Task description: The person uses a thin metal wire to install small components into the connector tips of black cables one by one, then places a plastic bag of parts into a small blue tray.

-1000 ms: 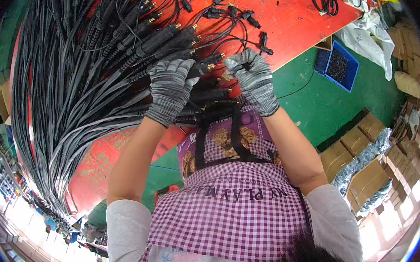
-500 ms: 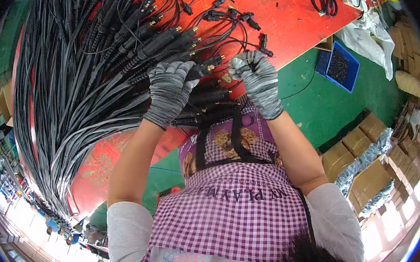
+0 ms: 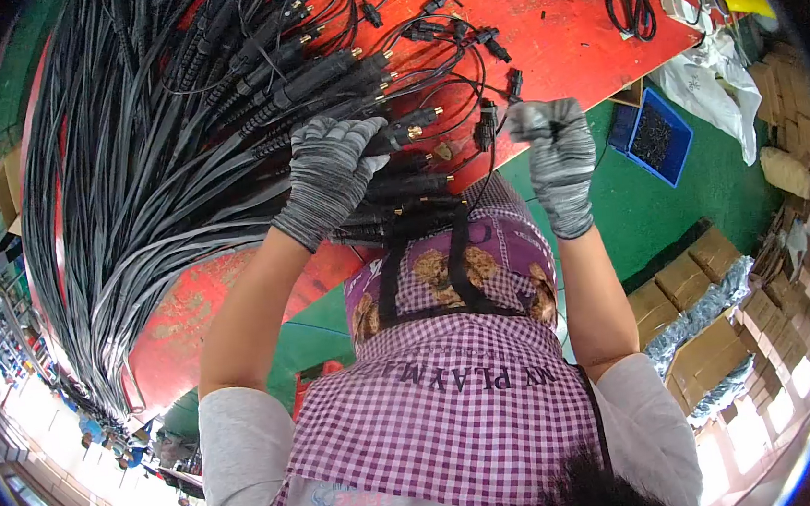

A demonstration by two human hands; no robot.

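My left hand (image 3: 335, 163) grasps a plug (image 3: 395, 138) at twelve o'clock; my blurred right hand (image 3: 555, 148) is curled, contents unclear. A hasty pull might snag the connector (image 3: 485, 128) at its nine o'clock.

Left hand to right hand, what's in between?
In the head view: gold-tipped cable ends, then a black plug nearer the right hand, over the red table.

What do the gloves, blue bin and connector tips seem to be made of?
Gloves: likely matte knitted yarn, given the streaky, close-fitting surface. Blue bin: probably smooth plastic, given its even colour. Connector tips: apparently shiny brass or gold-plated metal, glinting yellow.
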